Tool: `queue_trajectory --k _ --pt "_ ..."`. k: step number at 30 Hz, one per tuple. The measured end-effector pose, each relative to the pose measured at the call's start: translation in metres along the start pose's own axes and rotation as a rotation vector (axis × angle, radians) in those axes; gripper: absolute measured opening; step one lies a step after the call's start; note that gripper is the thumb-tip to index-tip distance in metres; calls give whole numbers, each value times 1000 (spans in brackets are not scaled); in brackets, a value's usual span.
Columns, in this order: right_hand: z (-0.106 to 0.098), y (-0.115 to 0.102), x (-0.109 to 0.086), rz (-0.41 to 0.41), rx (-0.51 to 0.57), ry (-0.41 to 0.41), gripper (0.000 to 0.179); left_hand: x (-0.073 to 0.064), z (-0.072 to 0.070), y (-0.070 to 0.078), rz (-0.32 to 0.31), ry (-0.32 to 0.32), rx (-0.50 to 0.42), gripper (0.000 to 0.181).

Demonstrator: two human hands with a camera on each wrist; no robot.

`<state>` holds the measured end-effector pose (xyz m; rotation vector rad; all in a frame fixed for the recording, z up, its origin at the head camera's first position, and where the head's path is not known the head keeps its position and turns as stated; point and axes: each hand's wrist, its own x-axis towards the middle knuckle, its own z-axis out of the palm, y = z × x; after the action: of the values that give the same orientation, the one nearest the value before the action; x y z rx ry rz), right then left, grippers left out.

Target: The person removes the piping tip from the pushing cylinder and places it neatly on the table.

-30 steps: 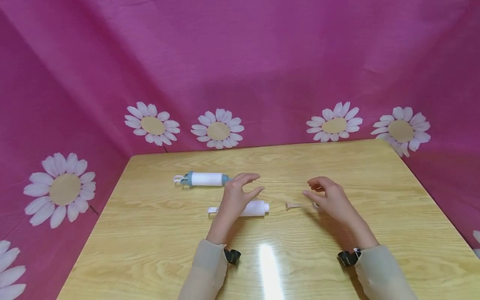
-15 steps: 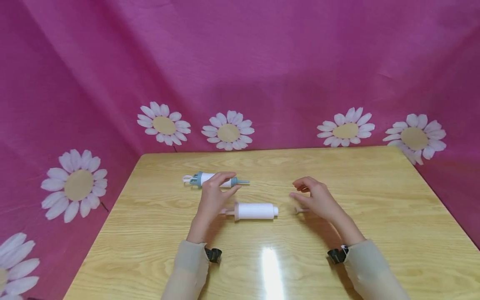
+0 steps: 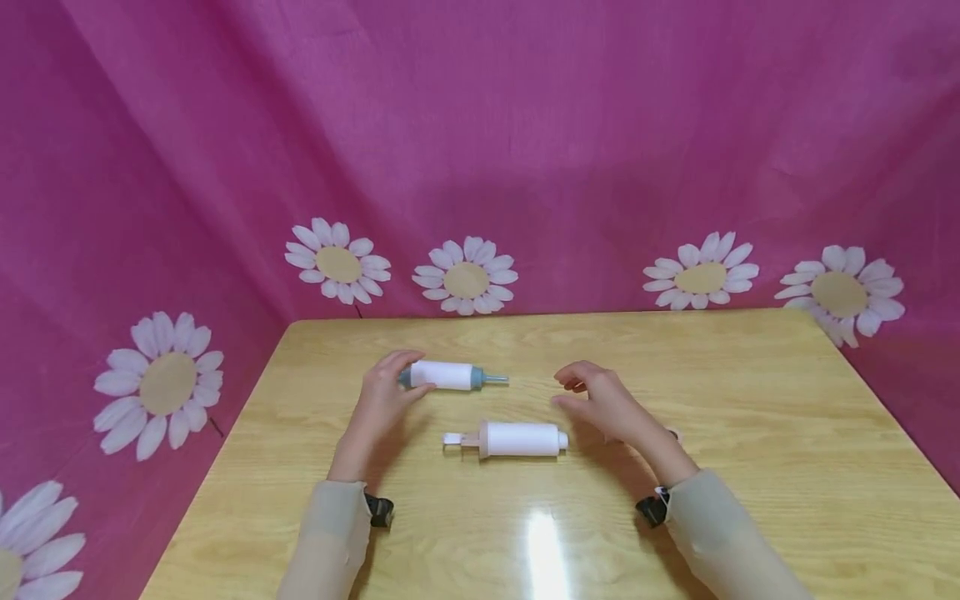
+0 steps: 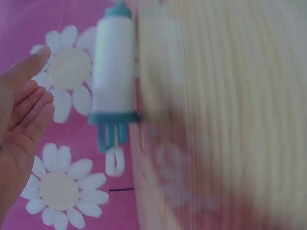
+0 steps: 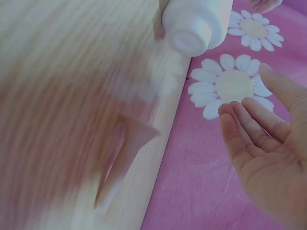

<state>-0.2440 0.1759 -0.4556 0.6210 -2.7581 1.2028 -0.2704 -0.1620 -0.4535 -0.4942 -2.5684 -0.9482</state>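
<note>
We list, nearest first, two sleeves point(image 3: 326, 533) of grey-beige cloth and two black devices point(image 3: 381, 511), one strapped at each wrist. All stand over one pale wood-grain table point(image 3: 465, 533).

Next, one white cylinder with a beige flange point(image 3: 521, 439), lying on its side, its beige stem and white handle to the left. Right of it, one small beige flared nozzle point(image 5: 128, 151) lies on the table, partly hidden in the head view; one small beige piece point(image 3: 678, 434) shows behind the right wrist, its shape unclear.

Beyond, the right hand point(image 3: 607, 402), fingers loosely bent, gripping nothing. The left hand point(image 3: 378, 396) is beside one white cylinder with teal ends point(image 3: 442, 375), lying farther back, teal spout to the right; its thumb and fingers are parted, clear of the cylinder in the left wrist view.

Last, one magenta cloth point(image 3: 570, 150) with six white daisies point(image 3: 465, 281), one cut by the frame edge.
</note>
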Motion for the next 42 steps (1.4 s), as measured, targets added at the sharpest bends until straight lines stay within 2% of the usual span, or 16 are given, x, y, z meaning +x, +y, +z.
queue_trajectory --k 6,13,24,29,33,38,42 --pt "11 -3 15 -36 -36 -33 31 5 -2 -22 9 -101 48 51" --pt "20 -11 31 -13 -42 -128 35 12 1 -30 -29 -228 56 50" --pt "28 -14 43 -43 -47 -139 32 22 9 -44 18 -263 79 43" --pt "29 -15 46 -40 -45 -143 32 21 11 -41 2 -297 62 39" --pt "30 -16 46 -25 -20 -125 34 18 12 -33 4 -324 43 37" --pt "32 -17 47 -28 -20 -101 35 16 14 -24 23 -324 14 38" --pt "33 -17 47 -24 -14 -87 38 15 14 -20 29 -315 25 40"
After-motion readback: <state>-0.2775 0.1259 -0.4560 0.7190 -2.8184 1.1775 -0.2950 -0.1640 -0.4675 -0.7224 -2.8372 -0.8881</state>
